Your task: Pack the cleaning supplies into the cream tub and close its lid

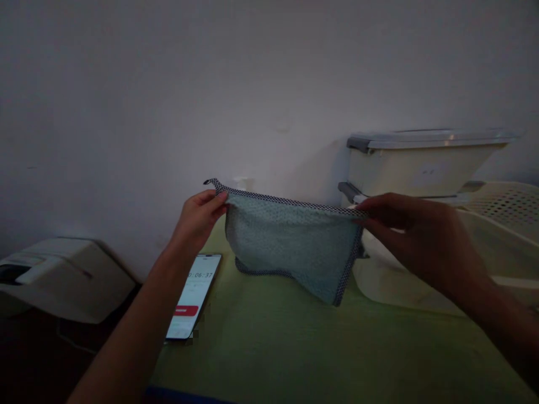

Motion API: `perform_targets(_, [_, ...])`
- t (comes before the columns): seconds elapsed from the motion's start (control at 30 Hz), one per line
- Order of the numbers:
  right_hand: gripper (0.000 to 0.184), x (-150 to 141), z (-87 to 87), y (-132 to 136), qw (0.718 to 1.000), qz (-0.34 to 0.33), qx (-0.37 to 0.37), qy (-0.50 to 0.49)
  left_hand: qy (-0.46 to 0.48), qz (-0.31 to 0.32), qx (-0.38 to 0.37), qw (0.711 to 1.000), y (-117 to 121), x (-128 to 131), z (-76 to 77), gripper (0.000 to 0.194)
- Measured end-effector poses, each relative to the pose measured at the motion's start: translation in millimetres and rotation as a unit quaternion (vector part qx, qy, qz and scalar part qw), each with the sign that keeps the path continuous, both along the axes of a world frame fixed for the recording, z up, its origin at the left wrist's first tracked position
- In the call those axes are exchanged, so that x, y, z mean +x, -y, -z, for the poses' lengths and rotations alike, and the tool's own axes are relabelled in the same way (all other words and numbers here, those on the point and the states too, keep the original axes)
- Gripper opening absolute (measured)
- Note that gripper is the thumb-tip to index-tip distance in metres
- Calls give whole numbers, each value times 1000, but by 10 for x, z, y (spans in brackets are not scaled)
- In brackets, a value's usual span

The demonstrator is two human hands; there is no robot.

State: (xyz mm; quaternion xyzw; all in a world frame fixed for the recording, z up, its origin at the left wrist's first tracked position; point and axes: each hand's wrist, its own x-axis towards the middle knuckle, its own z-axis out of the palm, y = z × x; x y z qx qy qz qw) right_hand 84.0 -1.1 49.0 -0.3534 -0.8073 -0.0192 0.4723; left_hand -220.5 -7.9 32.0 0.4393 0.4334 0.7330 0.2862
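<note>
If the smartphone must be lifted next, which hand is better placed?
Probably the left hand: it appears nearer the smartphone than the right hand. Both pinch the checker-trimmed cloth, so the left must release first.

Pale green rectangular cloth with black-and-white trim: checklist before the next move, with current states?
1. Left hand pinching an upper corner of the pale green cloth: ok.
2. Right hand pinching the other upper corner: ok.
3. Lower edge hanging straight: not ok, wavy.
4. Slim rectangular smartphone fully visible: not ok, left forearm covers part.
5. Cloth not touching off-white plastic bin: cannot tell, they overlap in view.
</note>
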Motion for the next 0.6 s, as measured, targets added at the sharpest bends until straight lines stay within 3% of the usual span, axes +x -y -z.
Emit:
perform_targets(0.17, [3,-72,-82,-197,999,-25,30,16,-19,5,47,999,-84,22,-212,8])
perform_targets(0.3, [5,58,-296,43,994,35,100,34,-161,17,137,977,221,-93,-462,11])
perform_targets(0.37, [9,175,-288,217,988,44,134,70,-282,25,113,953,456,-178,-456,7])
perform_targets(0.43, [13,288,-128,373,980,-3,155,123,-411,59,60,908,693,-246,-313,3])
perform_targets(0.5, [11,380,172,501,966,-70,184,166,-499,140,-15,855,907,-272,-55,10])
perform_targets(0.6, [26,504,729,658,961,-116,115,223,-514,222,-126,819,1185,-241,377,22])
